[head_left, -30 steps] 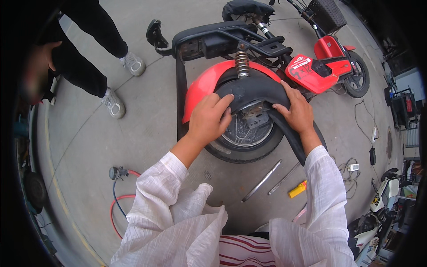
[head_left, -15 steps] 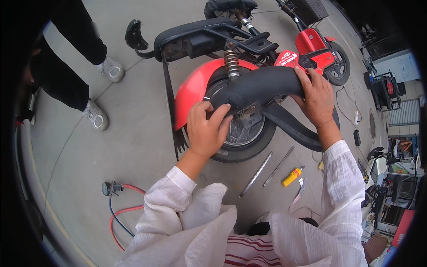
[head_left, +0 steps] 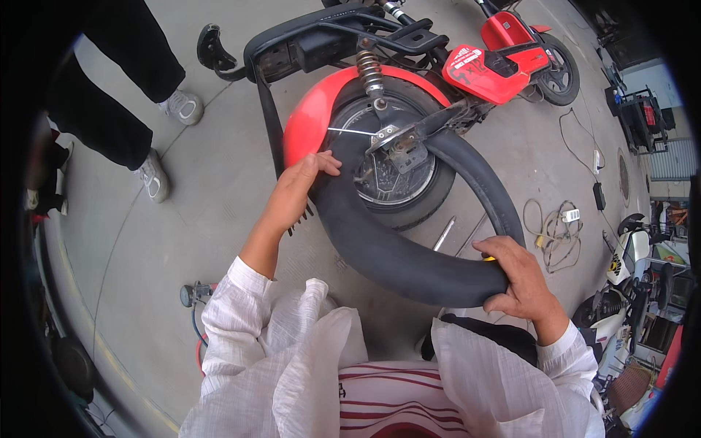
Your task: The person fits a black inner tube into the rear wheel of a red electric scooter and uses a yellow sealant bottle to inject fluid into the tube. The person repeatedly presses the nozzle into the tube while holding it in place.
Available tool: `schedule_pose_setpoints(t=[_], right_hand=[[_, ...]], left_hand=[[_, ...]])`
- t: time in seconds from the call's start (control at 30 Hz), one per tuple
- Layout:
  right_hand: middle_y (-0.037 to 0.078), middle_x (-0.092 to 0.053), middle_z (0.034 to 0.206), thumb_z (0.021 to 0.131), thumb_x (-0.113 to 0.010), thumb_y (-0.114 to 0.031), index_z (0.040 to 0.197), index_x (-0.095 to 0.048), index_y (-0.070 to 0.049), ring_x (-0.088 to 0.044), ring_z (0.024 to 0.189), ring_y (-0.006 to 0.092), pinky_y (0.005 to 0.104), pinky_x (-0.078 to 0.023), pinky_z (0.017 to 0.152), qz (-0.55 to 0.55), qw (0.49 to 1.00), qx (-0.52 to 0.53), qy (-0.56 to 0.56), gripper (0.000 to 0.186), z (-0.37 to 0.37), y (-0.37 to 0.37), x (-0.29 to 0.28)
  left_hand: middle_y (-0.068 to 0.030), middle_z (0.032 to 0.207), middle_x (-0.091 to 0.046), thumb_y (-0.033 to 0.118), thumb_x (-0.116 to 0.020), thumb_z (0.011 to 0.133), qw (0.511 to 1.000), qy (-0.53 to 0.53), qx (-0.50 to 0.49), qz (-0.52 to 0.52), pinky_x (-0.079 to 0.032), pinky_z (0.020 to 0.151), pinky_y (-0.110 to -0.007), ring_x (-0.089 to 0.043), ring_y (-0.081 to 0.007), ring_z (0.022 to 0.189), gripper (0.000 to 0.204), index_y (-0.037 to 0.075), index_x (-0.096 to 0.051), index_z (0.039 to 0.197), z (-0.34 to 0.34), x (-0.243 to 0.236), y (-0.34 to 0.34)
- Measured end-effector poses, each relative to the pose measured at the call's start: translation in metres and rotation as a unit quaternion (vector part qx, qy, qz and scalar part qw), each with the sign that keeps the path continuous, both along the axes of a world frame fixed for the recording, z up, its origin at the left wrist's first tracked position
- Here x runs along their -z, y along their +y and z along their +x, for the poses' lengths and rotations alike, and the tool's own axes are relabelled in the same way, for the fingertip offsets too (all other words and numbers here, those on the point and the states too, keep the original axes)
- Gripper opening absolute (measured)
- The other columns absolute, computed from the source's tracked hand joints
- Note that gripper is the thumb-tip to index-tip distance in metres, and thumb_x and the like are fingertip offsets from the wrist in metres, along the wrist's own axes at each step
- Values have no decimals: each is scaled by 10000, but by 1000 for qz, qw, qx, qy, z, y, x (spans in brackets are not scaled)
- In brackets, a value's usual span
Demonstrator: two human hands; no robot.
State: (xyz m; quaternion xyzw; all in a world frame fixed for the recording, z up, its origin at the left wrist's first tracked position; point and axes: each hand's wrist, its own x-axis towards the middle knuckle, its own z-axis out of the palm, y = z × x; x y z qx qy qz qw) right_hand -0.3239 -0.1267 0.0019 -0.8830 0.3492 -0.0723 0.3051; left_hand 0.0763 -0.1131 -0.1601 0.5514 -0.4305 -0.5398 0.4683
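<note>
A black inner tube (head_left: 409, 266) loops out from the rear wheel (head_left: 427, 208) of a red scooter (head_left: 493, 80) lying on its side, beneath a coil shock absorber (head_left: 369, 73) and red fender (head_left: 305, 124). My left hand (head_left: 292, 191) is at the tube's upper left, near the fender, fingers loosely stretched onto it. My right hand (head_left: 520, 281) grips the tube's lower right, fingers over the top, thumb below. A metal bar (head_left: 444, 233) lies beyond the tube; a yellow-handled tool is mostly hidden behind it.
Another person's legs (head_left: 117, 124) stand at the upper left. An air chuck with hoses (head_left: 191, 294) lies at lower left. A tangle of cables (head_left: 551, 244) with a white socket strip (head_left: 572, 215) lies right. Parked two-wheelers (head_left: 628, 259) line the right edge.
The thick part of the tube has swung down from over the wheel toward me, uncovering the hub bracket. My right hand has moved down with it; my left hand has moved up and left.
</note>
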Motion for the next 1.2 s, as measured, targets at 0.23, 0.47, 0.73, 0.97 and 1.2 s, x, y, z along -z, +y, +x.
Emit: schedule_pose_setpoints(t=[0.23,0.47,0.73,0.97,1.2], right_hand=[[295,-473,1504,861,-776,-129,1621,-262,16,-468,1403,418,447,-380,1171,33,974,215,64,930,-58,-104,154],[259,-316,1662,837,-689,48,1678,-174,-64,-343,1523,403,422,-249,1251,21,972,169,-164,992,-15,-67,216],[265,-353,1644,883,-680,20,1654,-230,-20,-381,1504,410,425,-282,1237,-7,960,181,-215,894,15,-36,204],[256,-602,1386,897,-727,-86,1654,-316,-185,-637,1151,406,430,-496,1009,-50,977,175,-111,866,-8,-112,193],[227,-651,1281,863,-774,-192,1630,-358,-289,-677,1101,392,449,-544,929,-65,988,137,-42,878,-26,-162,190]], left_hand=[[-346,1397,-580,428,-882,786,911,-317,99,246,-474,1103,-441,-595,-436,1305,1035,-141,-368,1481,-24,-30,-63],[-294,1277,-658,399,-849,834,863,-434,55,252,-534,997,-482,-663,-448,1180,924,16,-326,1491,-43,-17,-31],[-198,1236,-696,377,-763,884,850,-501,73,144,-537,961,-488,-678,-381,1164,736,95,-430,1477,-42,-32,-18],[-183,1198,-709,428,-716,914,847,-490,77,190,-544,916,-471,-693,-367,1128,737,174,-408,1533,-41,-35,1],[-209,1240,-702,408,-698,934,844,-506,47,170,-522,981,-469,-685,-387,1151,739,150,-398,1559,-53,-40,20]])
